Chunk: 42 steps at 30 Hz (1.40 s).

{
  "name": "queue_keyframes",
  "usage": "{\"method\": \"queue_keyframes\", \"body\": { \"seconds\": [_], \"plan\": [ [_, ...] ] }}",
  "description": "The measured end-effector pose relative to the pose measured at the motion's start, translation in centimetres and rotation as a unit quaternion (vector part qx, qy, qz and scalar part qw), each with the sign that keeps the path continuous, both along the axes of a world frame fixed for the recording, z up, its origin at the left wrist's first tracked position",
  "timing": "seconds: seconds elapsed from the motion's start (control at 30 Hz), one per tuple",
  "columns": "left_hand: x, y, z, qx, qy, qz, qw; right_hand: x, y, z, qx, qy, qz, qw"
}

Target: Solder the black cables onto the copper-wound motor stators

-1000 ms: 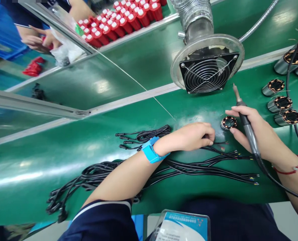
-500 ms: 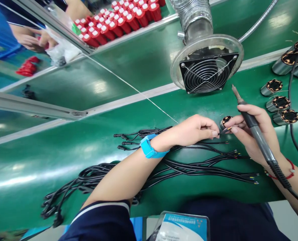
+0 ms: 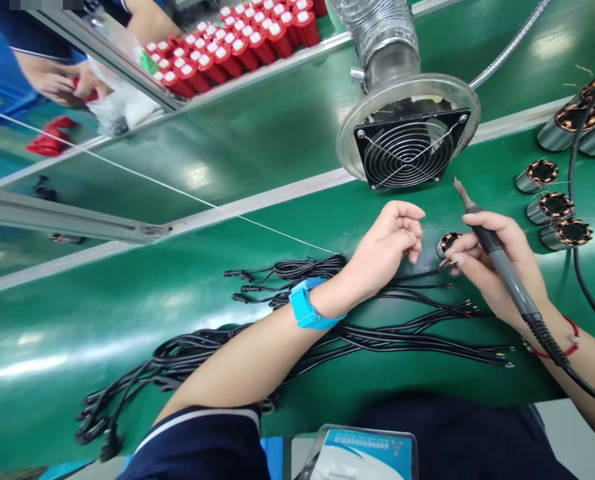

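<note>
Just right of centre, the right hand [image 3: 492, 263] is closed round the handle of a soldering iron [image 3: 497, 263], whose tip points up and to the far left; the fingertips of the same hand pinch the stripped end of a black wire [image 3: 422, 275] against a small motor stator [image 3: 447, 243] with copper windings, which stands on the belt touching those fingertips; the left hand [image 3: 385, 248] hovers just left of the stator, fingers loosely curled and half open, holding nothing that shows, though a thin strand of solder wire [image 3: 177, 190] runs in from the far left and ends at its wrist; a blue wrist strap [image 3: 310, 305] circles the left wrist and a red cord the right one.

Underneath lies a green conveyor belt [image 3: 77, 333] with pale metal rails crossing it; a round fume extractor [image 3: 410, 143] with a grilled fan and ribbed hose hangs just beyond the hands; a bundle of black wire leads [image 3: 257, 333] sprawls from near left to the right under the left forearm.

Counted: one iron; one stator at the hands; three more stators [image 3: 552, 203] in a column at the right and a further cluster at the far right edge, too cropped to count; many red capped parts [image 3: 237, 43] on the far side, where another person's hands [image 3: 62, 83] work.
</note>
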<state>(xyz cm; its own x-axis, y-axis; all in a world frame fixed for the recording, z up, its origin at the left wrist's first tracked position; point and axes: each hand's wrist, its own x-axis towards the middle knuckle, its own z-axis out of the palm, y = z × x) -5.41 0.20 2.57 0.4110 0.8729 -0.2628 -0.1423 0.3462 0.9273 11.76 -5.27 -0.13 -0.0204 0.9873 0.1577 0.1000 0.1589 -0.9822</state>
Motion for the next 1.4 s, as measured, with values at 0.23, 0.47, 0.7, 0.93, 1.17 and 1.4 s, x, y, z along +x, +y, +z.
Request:
{"method": "queue_keyframes", "body": {
  "seconds": [0.23, 0.47, 0.7, 0.93, 1.17, 1.4],
  "plan": [
    [0.4, -0.7, 0.3, 0.021, -0.013, -0.047, 0.999, -0.5, -0.1, 0.2, 0.019, -0.024, -0.007, 1.0],
    [0.0, -0.2, -0.3, 0.016, -0.033, 0.003, 0.999, -0.5, -0.2, -0.1, 0.023, -0.048, 0.012, 0.999],
    [-0.9, 0.8, -0.3, 0.155, 0.143, -0.043, 0.977, -0.6, -0.3, -0.3, 0.037, -0.092, 0.022, 0.995],
    [-5.1, 3.3, 2.7, 0.316, 0.629, -0.137, 0.697, -0.4, -0.3, 0.0, 0.059, -0.099, 0.009, 0.993],
    [-7.2, 4.6, 3.5, 0.222, 0.789, -0.207, 0.535, -0.2, -0.4, 0.0, 0.041, -0.101, -0.002, 0.994],
    [-8.6, 6.6, 1.1, 0.188, 0.615, -0.274, 0.715, -0.1, -0.5, -0.2, 0.04, -0.099, -0.006, 0.994]
  ]
}}
